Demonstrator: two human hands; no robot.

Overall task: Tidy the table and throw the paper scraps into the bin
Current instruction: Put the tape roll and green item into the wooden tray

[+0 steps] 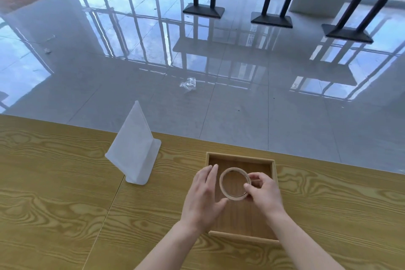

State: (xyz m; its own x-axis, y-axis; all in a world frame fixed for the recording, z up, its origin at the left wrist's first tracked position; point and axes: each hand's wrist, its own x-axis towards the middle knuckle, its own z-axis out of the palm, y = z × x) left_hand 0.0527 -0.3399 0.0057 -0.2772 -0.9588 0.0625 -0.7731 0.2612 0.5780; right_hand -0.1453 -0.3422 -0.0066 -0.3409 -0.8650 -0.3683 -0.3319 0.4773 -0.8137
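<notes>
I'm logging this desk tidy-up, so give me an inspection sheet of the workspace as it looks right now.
Surface: wooden table, seam between two boards.
Job's things: tape roll held over the open wooden box; no paper scraps or bin seen.
Clutter: white standing sign holder left of the box.
Grips: right hand pinches the roll; left hand open beside it.
Cables: nothing seen.
Surroundings: glossy tiled floor, crumpled clear plastic, small debris, black table bases.
</notes>
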